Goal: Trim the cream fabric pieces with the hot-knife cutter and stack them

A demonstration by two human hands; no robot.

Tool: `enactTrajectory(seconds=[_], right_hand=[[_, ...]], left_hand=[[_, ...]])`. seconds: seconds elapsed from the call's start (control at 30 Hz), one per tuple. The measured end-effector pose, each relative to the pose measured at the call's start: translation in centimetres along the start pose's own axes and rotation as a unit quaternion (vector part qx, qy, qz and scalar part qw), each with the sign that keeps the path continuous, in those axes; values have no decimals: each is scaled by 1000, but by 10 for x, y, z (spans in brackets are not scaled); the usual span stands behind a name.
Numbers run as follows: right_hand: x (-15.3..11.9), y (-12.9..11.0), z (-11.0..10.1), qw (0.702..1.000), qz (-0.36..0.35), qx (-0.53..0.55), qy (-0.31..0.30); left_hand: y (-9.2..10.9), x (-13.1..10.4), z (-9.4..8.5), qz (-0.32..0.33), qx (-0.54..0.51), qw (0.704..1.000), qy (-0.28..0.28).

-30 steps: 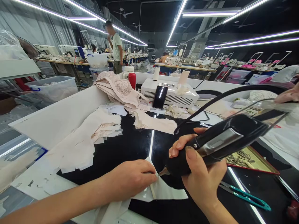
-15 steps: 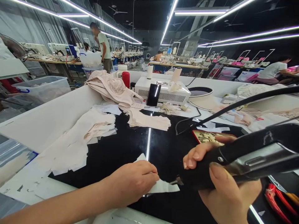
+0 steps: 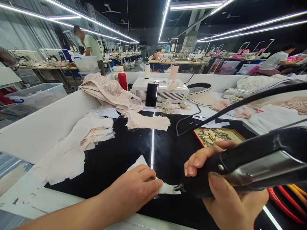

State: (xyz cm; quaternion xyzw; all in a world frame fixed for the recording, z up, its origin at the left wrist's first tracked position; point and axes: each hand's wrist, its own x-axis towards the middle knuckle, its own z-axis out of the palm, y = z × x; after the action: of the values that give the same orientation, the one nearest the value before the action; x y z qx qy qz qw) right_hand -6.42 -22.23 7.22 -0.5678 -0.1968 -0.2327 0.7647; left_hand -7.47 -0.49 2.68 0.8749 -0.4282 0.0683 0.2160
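Note:
My right hand [image 3: 236, 204] is wrapped round black handheld electric scissors [image 3: 268, 159], thumb on the near side and fingers over the far side. The small metal tip points left and meets the right end of a pale fabric piece [image 3: 168, 188]. That piece lies low over the glossy black tabletop [image 3: 120, 166]. My left hand [image 3: 136, 188] is closed on it, thumb and fingers pressed together, hiding its middle; a pale corner shows beyond the knuckles. Whether the blades are around the cloth edge or just against it, I cannot tell.
Stacked pale fabric pieces [image 3: 69, 153] lie left, with another stack [image 3: 147, 121] ahead. A tray [image 3: 195, 135] of seeds sits beyond my right hand. A black cable [image 3: 216, 118] arches across the right. Red-handled scissors [image 3: 285, 204] lie lower right. A phone [image 3: 151, 95] leans on a white box [image 3: 172, 91].
The view has shifted slightly, showing more of the seed tray. The scissors' tip and the fabric end remain together, and the fabric's far corner shows more beyond my left hand.

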Motion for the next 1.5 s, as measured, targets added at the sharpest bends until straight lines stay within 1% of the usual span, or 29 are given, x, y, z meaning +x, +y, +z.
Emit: enactTrajectory(seconds=[0.17,0.33,0.63,0.8,0.93,1.1,1.23,1.33,1.5], right_hand=[[-1,0,1,1000,-1,-7,7],[1,-1,1,1000,5,-11,6],[8,6,21,1000,6,9,13],[4,11,24,1000,16,9,8],[6,12,27,999,32,1,17],[11,16,33,1000,7,12,22],[11,19,36,1000,19,9,9],[12,20,37,999,28,11,15],[16,23,40,999,8,25,20]], left_hand=[[5,-4,1,-9,33,999,-21],[4,-8,2,-10,20,1000,-2],[2,-14,10,-8,16,1000,13],[0,-16,14,-3,12,1000,18],[1,-17,14,-3,10,1000,28],[2,-18,14,-6,19,999,31],[1,-18,15,-12,32,999,39],[1,-18,17,-18,38,998,39],[1,-18,17,-19,36,998,46]])
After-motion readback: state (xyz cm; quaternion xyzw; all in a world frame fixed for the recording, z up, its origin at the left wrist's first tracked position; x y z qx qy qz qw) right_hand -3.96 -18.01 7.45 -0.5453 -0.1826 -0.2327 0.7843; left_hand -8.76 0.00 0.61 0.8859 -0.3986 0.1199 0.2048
